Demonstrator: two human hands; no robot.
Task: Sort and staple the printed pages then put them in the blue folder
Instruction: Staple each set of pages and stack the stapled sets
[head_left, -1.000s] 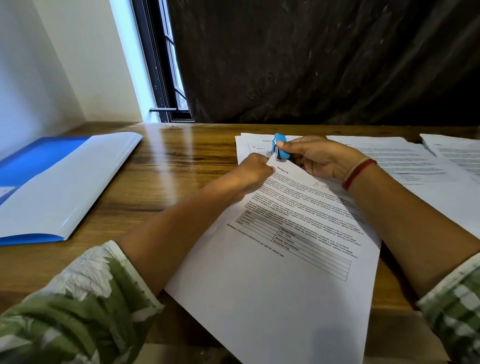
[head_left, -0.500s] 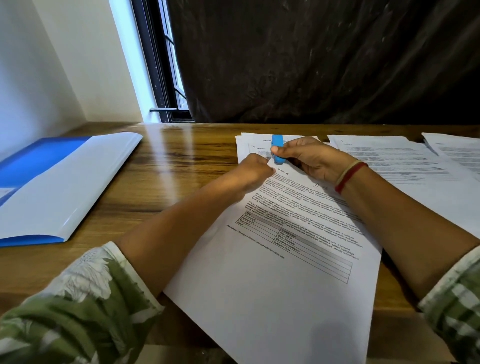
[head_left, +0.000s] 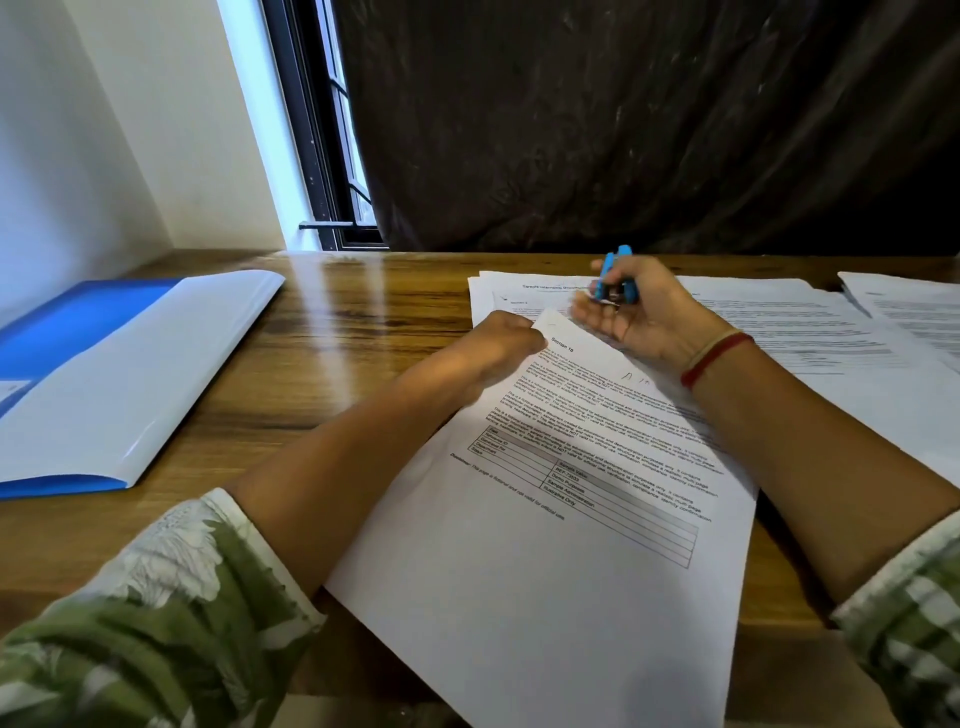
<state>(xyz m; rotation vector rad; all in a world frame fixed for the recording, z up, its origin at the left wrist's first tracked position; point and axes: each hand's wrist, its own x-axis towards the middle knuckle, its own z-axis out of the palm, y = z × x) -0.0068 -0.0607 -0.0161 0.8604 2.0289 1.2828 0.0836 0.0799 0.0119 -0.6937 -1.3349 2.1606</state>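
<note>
pages (head_left: 545, 571) flat on table (head_left: 363, 322), centre | left hand (head_left: 498, 348) fingers curled, pinching their top-left corner | right hand (head_left: 644, 317) fingers wrapped round stapler (head_left: 613, 273), held above | handling: light, floppy, sheets slip apart; likely grip by pinched corner, support underneath | folder (head_left: 104, 374) open, left

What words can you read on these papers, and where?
"Section 10": heading of the front page.
"Illustrative Only": in its table.
"Disclaimer: This page is fictional and not valid for official use.": under the table.
Body text and the pages behind: too blurred.
</note>
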